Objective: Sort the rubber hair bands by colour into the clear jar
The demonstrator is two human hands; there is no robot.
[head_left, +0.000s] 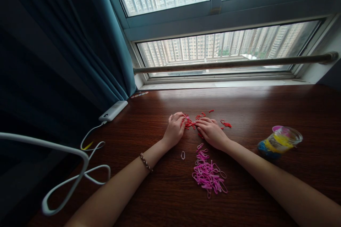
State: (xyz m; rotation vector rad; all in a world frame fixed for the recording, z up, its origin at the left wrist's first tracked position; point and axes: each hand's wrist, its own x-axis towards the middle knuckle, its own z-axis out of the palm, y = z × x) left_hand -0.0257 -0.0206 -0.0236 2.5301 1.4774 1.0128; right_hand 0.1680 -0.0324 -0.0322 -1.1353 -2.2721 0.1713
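Left hand [174,127] curls against red bands [190,124] on the tabletop [255,106], right hand [211,133] meets them, fingers together; whether either pinches, I can't tell! Pink bands [209,176] lie heaped between the forearms [128,184].

On the tabletop [253,106], a rubber-band cluster [189,124] lies between the left hand [175,127] and right hand [211,133], with a rubber-band pile [209,175] before them. A jar [279,143] sits to the right, a power bank [113,111] far left, a window [170,49] behind.

I'm looking through one head camera, close above the counter [266,108], facing forward and down toward its far edge, the window [229,46] beyond.
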